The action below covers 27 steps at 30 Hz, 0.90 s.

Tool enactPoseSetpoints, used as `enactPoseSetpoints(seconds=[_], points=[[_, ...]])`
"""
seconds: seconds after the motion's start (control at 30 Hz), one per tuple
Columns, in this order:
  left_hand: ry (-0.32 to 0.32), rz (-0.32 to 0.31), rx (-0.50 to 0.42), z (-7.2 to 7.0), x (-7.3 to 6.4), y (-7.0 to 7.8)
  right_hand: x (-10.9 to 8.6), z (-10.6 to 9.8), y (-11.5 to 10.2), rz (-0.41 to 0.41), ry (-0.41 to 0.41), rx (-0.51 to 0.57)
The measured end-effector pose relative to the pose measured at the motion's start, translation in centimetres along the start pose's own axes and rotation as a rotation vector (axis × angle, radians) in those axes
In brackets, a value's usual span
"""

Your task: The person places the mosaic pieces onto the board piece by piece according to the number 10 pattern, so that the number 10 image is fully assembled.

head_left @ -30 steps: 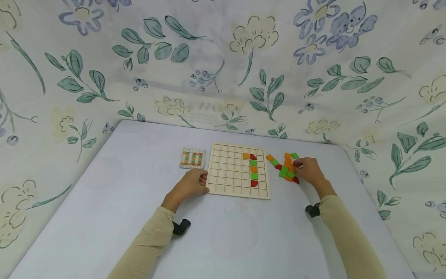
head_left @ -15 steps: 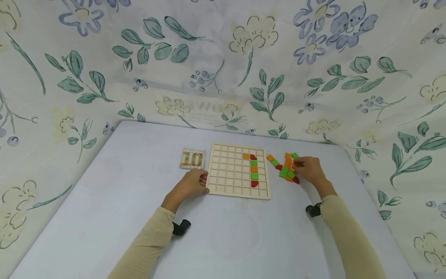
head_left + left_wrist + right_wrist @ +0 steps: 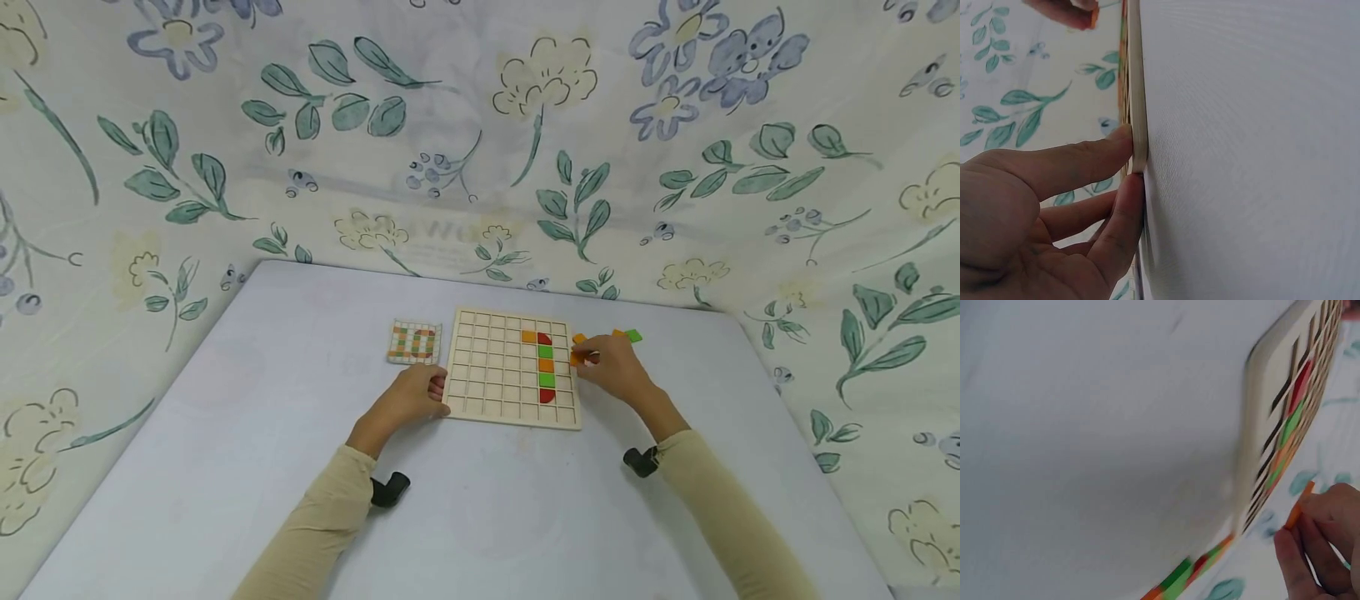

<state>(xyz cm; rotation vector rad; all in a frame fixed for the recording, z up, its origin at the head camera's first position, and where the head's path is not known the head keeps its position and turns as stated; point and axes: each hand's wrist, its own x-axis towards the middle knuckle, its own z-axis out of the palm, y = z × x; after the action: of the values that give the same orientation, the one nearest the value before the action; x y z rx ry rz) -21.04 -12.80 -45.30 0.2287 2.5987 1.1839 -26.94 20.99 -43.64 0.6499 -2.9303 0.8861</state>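
Note:
A light wooden grid board (image 3: 487,379) lies mid-table, with a column of red, green and orange tiles (image 3: 546,365) in it and one orange tile beside the top red one. My left hand (image 3: 408,393) holds the board's near left corner, thumb and fingertips at its edge in the left wrist view. Between the thumb and fingers of my right hand (image 3: 617,367) an orange tile (image 3: 1299,509) is pinched, raised above the table near the board's right edge. The right hand hides most of the loose tiles (image 3: 634,335) in the head view.
A small card (image 3: 415,342) printed with a coloured grid pattern lies left of the board. The white table (image 3: 480,517) ends in front of a flower-printed cloth (image 3: 465,125). Several loose tiles (image 3: 1179,578) lie on the table in the right wrist view.
My right hand has left the loose tiles and moved left to the board's right edge, carrying an orange tile. The left hand has stayed at the board's corner.

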Motion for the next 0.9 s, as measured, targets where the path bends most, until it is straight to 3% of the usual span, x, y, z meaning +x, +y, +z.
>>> enactPoseSetpoints(seconds=[0.17, 0.37, 0.9], points=[[0.002, 0.002, -0.004, 0.0, -0.1, 0.0, 0.0, 1.9, -2.8, -0.102, -0.100, 0.030], [-0.001, 0.007, -0.007, 0.1, -0.1, 0.0, -0.4, 3.7, -5.1, -0.145, -0.174, -0.014], [0.004, 0.015, 0.000, 0.1, 0.0, -0.1, -0.4, 4.8, -5.3, -0.168, -0.172, -0.049]])
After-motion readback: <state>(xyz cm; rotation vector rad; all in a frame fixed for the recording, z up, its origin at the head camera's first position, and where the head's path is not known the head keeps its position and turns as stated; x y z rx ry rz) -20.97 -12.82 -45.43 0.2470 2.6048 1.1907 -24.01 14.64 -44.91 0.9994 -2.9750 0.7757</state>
